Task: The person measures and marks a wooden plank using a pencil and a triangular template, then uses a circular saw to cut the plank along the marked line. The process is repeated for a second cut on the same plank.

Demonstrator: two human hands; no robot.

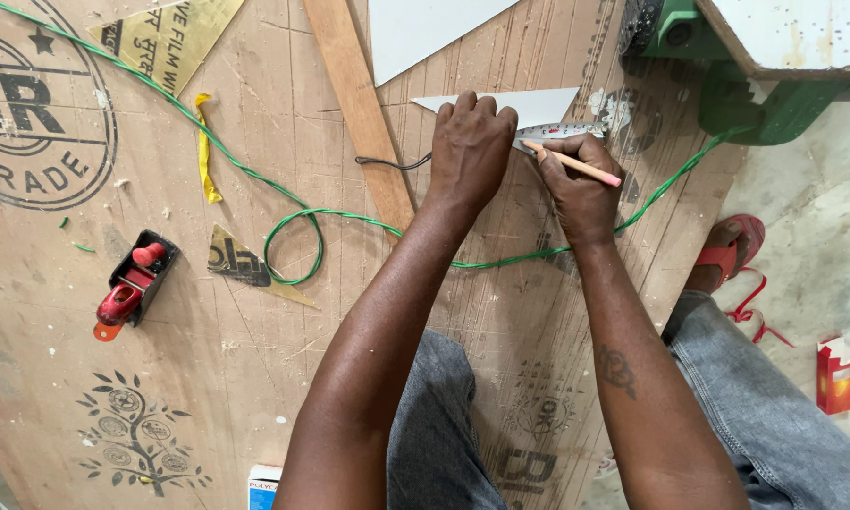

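A scuffed plywood sheet with printed marks carries the work. Near its far edge the left hand presses flat, fingers spread, on a thin white triangular offcut. Beside it the right hand pinches an orange pencil over a steel tape. A glossy green cable loops across the sheet; a red-and-black hand plane lies toward the left edge.
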